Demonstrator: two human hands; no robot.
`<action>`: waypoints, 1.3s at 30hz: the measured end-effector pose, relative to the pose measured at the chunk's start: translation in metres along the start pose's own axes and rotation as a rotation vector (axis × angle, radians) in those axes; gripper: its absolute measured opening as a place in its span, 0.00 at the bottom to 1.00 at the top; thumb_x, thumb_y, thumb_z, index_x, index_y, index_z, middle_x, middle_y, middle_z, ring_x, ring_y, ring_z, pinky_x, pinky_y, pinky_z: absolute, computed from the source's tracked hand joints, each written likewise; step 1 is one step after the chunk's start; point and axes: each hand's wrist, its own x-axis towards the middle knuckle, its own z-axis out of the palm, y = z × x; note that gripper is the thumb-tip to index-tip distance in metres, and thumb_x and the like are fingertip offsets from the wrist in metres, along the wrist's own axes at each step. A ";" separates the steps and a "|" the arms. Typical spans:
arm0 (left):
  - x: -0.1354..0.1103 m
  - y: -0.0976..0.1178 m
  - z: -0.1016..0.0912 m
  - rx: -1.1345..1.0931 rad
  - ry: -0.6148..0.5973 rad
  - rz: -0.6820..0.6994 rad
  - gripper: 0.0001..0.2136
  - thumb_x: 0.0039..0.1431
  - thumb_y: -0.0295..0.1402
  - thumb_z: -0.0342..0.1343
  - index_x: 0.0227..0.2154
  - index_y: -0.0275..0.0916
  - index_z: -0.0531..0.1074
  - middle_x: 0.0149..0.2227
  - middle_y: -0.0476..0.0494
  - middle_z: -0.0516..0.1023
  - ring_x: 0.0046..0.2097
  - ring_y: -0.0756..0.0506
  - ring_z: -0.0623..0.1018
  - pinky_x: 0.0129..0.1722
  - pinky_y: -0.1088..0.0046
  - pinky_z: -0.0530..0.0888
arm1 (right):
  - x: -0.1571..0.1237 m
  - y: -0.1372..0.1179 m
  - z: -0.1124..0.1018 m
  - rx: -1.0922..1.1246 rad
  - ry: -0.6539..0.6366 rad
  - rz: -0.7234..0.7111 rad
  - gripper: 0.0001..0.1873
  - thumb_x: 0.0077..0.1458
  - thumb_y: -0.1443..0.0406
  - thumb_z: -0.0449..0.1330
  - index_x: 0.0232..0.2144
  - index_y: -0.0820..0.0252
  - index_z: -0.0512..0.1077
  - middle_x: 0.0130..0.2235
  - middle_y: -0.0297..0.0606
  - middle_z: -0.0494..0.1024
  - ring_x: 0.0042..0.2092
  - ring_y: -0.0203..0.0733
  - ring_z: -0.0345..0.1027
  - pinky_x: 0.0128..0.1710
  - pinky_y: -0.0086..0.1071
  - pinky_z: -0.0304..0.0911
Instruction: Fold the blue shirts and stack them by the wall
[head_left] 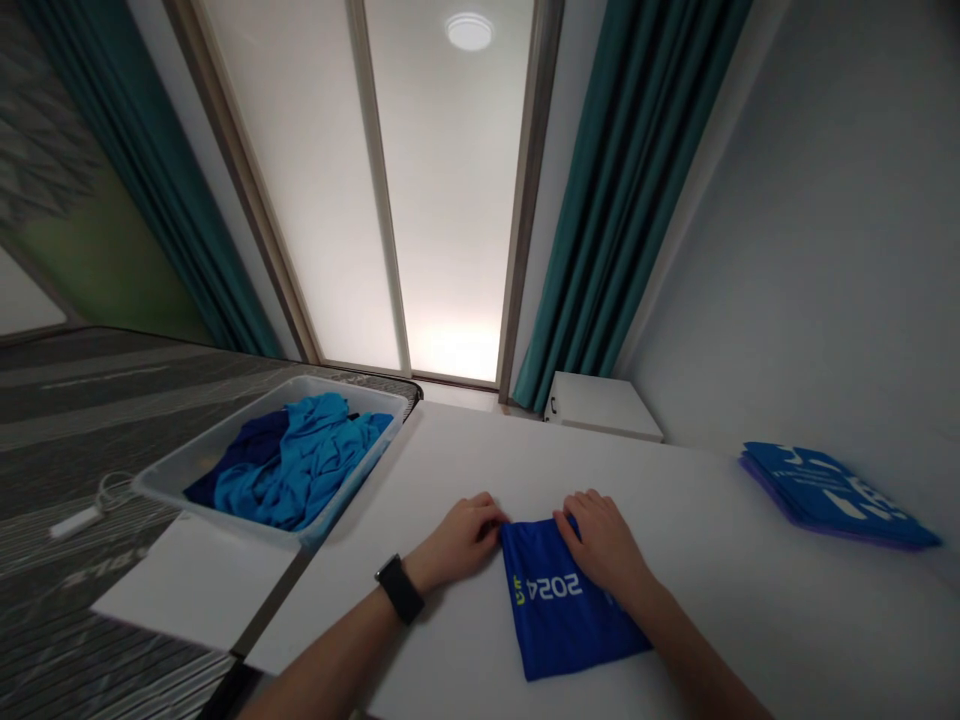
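A folded blue shirt (pixel 559 640) lies on the white table in front of me, with white "2024" lettering and a small yellow-green mark on it. My left hand (pixel 474 530) is closed at the shirt's far left corner, fingers curled and fingertips partly hidden. At the far edge, my right hand (pixel 596 535) rests over the cloth with bent fingers, thumb and fingers at the fold. The right forearm covers part of the shirt's right side. A dark watch is on my left wrist.
Left of the white table (pixel 450 450), a translucent bin (pixel 180 470) holds crumpled light-blue and navy garments (pixel 304 460). A stack of folded blue garments (pixel 832 495) lies at the right by the wall. A white cabinet (pixel 604 400) stands beyond the table; a white power strip (pixel 75 522) lies left.
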 end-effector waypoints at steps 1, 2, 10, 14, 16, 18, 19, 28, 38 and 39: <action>0.000 0.000 0.000 0.008 0.001 0.000 0.12 0.55 0.20 0.50 0.34 0.39 0.77 0.34 0.47 0.73 0.35 0.49 0.73 0.38 0.74 0.68 | 0.000 0.001 0.001 -0.010 0.006 -0.001 0.15 0.67 0.64 0.48 0.29 0.57 0.68 0.31 0.38 0.74 0.38 0.46 0.65 0.41 0.38 0.51; 0.000 0.000 0.000 0.013 0.003 0.002 0.12 0.55 0.20 0.50 0.34 0.39 0.77 0.34 0.47 0.73 0.35 0.49 0.73 0.38 0.74 0.68 | 0.000 0.002 0.001 -0.023 0.013 -0.002 0.15 0.67 0.65 0.47 0.28 0.57 0.68 0.31 0.38 0.74 0.38 0.46 0.65 0.41 0.38 0.51; -0.001 0.000 0.001 0.042 0.008 0.001 0.09 0.59 0.23 0.51 0.33 0.38 0.76 0.34 0.47 0.72 0.33 0.49 0.72 0.36 0.74 0.67 | 0.000 0.006 0.004 -0.079 0.042 -0.006 0.17 0.67 0.66 0.45 0.27 0.56 0.66 0.27 0.38 0.73 0.35 0.46 0.66 0.39 0.38 0.50; -0.001 0.000 -0.001 0.036 0.005 0.007 0.11 0.61 0.23 0.49 0.34 0.38 0.76 0.34 0.46 0.74 0.36 0.48 0.74 0.39 0.72 0.69 | -0.002 0.006 0.006 -0.036 0.031 -0.005 0.14 0.67 0.66 0.47 0.29 0.56 0.66 0.29 0.37 0.74 0.35 0.46 0.67 0.39 0.37 0.51; -0.005 0.007 -0.005 0.038 0.073 0.002 0.13 0.64 0.25 0.45 0.38 0.39 0.76 0.37 0.43 0.75 0.39 0.46 0.75 0.42 0.70 0.71 | -0.002 0.005 0.006 -0.012 0.026 -0.002 0.14 0.67 0.66 0.47 0.30 0.56 0.67 0.31 0.37 0.75 0.36 0.45 0.67 0.39 0.37 0.51; -0.012 0.020 -0.008 0.085 0.166 0.028 0.15 0.67 0.27 0.42 0.45 0.39 0.74 0.41 0.40 0.76 0.44 0.43 0.74 0.47 0.65 0.71 | -0.002 0.004 0.006 -0.008 0.018 0.003 0.13 0.67 0.66 0.47 0.31 0.57 0.67 0.32 0.37 0.75 0.37 0.45 0.67 0.39 0.37 0.52; -0.017 0.030 -0.009 0.130 0.184 0.068 0.15 0.67 0.28 0.42 0.48 0.39 0.73 0.44 0.38 0.76 0.47 0.42 0.74 0.49 0.62 0.70 | -0.002 0.003 0.006 -0.011 0.014 0.006 0.13 0.67 0.67 0.47 0.31 0.57 0.67 0.33 0.37 0.76 0.38 0.45 0.67 0.40 0.37 0.52; -0.053 0.061 -0.002 0.341 -0.166 0.271 0.26 0.68 0.40 0.48 0.66 0.43 0.54 0.67 0.40 0.58 0.67 0.39 0.58 0.67 0.56 0.55 | -0.002 0.002 0.007 -0.019 0.010 0.011 0.12 0.66 0.67 0.48 0.31 0.57 0.68 0.34 0.38 0.76 0.39 0.46 0.67 0.40 0.37 0.53; -0.045 0.058 0.021 0.370 -0.015 0.093 0.29 0.68 0.45 0.47 0.68 0.42 0.51 0.68 0.38 0.57 0.68 0.37 0.57 0.67 0.50 0.52 | -0.002 0.004 0.009 0.120 -0.015 0.065 0.14 0.66 0.69 0.45 0.35 0.57 0.70 0.36 0.38 0.78 0.41 0.44 0.68 0.42 0.37 0.54; -0.043 0.062 0.027 0.374 -0.002 0.072 0.30 0.67 0.46 0.47 0.67 0.42 0.52 0.68 0.38 0.57 0.68 0.36 0.56 0.67 0.49 0.52 | -0.002 0.005 0.008 0.155 -0.027 0.085 0.14 0.66 0.69 0.45 0.35 0.56 0.70 0.37 0.38 0.78 0.42 0.44 0.69 0.42 0.37 0.55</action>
